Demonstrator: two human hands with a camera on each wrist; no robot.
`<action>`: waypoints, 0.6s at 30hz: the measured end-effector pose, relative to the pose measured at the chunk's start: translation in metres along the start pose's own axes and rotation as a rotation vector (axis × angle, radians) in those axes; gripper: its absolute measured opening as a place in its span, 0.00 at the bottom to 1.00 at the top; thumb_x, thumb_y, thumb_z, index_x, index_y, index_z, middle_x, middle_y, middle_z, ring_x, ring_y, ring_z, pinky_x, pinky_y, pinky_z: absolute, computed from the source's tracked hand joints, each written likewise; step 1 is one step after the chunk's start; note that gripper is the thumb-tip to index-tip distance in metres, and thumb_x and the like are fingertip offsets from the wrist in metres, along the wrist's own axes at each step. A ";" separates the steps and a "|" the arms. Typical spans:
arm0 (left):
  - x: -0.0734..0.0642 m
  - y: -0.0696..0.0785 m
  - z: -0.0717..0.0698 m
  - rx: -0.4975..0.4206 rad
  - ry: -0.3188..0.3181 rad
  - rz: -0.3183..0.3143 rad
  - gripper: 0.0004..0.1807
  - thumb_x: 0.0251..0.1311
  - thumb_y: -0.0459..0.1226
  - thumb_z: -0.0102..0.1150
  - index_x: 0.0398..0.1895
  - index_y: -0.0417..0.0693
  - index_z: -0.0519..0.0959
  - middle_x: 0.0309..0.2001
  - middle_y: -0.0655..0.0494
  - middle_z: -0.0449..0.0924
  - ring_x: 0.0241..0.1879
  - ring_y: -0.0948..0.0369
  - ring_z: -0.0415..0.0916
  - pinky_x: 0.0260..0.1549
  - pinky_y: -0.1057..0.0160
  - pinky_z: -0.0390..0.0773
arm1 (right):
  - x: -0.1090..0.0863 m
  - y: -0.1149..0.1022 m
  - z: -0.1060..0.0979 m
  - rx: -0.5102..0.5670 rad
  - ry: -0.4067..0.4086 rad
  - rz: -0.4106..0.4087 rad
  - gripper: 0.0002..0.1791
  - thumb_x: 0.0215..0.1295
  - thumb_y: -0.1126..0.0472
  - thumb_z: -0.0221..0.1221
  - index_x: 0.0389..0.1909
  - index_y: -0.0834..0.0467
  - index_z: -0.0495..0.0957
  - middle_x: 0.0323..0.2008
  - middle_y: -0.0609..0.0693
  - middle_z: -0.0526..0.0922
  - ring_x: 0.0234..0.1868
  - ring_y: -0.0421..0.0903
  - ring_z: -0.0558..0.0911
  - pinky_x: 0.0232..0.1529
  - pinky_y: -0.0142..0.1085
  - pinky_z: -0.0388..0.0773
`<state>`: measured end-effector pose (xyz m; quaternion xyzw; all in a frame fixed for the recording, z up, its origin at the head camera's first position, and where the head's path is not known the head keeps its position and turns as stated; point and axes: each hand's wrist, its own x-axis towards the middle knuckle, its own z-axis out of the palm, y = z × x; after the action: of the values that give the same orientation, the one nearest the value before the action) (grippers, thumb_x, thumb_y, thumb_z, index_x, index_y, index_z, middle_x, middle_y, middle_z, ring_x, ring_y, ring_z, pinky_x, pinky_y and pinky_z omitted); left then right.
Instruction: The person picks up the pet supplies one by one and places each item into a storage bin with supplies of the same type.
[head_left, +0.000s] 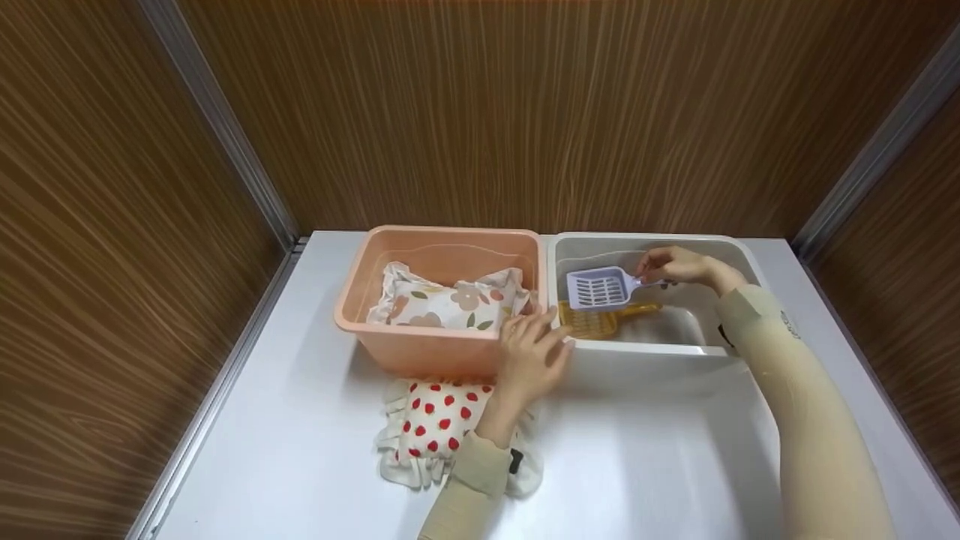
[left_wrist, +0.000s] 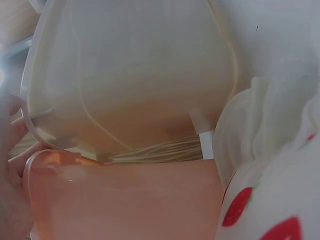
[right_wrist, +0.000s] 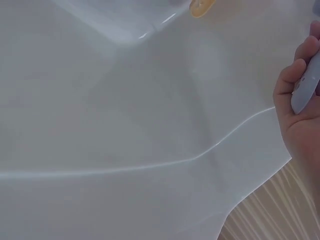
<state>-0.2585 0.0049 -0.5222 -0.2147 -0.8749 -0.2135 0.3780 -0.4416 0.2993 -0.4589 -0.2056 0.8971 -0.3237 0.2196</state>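
Observation:
My right hand [head_left: 681, 264] grips the handle of a lavender slotted litter scoop [head_left: 600, 289] inside the white bin [head_left: 637, 349]. The scoop's handle end [right_wrist: 304, 94] lies against my palm in the right wrist view. Partly under that scoop is a yellow litter scoop [head_left: 589, 324], its handle pointing right. With fingers spread, my left hand [head_left: 529, 356] rests on the near rims where the white bin meets the peach bin [head_left: 427, 352]. Inside the peach bin sits a flower-print pillow [head_left: 457, 301] with a ruffled edge.
A strawberry-print pillow [head_left: 442, 420] with white frills lies on the white table [head_left: 300, 450] before the peach bin, partly behind my left forearm. Wood-grain panels [head_left: 480, 112] stand behind the bins and at both sides.

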 end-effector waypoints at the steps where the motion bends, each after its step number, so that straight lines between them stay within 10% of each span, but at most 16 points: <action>1: 0.000 0.000 0.000 -0.001 0.002 0.002 0.12 0.62 0.48 0.61 0.43 0.57 0.86 0.56 0.54 0.81 0.54 0.57 0.77 0.58 0.53 0.69 | -0.001 -0.001 0.000 0.000 -0.004 0.001 0.15 0.64 0.61 0.58 0.47 0.67 0.76 0.37 0.49 0.80 0.36 0.45 0.75 0.33 0.37 0.71; 18: -0.001 0.003 -0.001 0.007 0.030 0.021 0.10 0.60 0.47 0.64 0.41 0.56 0.87 0.55 0.54 0.82 0.53 0.56 0.78 0.55 0.54 0.71 | -0.025 -0.039 0.002 0.003 -0.077 -0.032 0.15 0.63 0.68 0.55 0.46 0.76 0.73 0.37 0.56 0.81 0.36 0.43 0.75 0.38 0.35 0.72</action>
<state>-0.2557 0.0063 -0.5212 -0.2193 -0.8676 -0.2098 0.3939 -0.4117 0.2835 -0.4274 -0.2318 0.8841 -0.3202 0.2493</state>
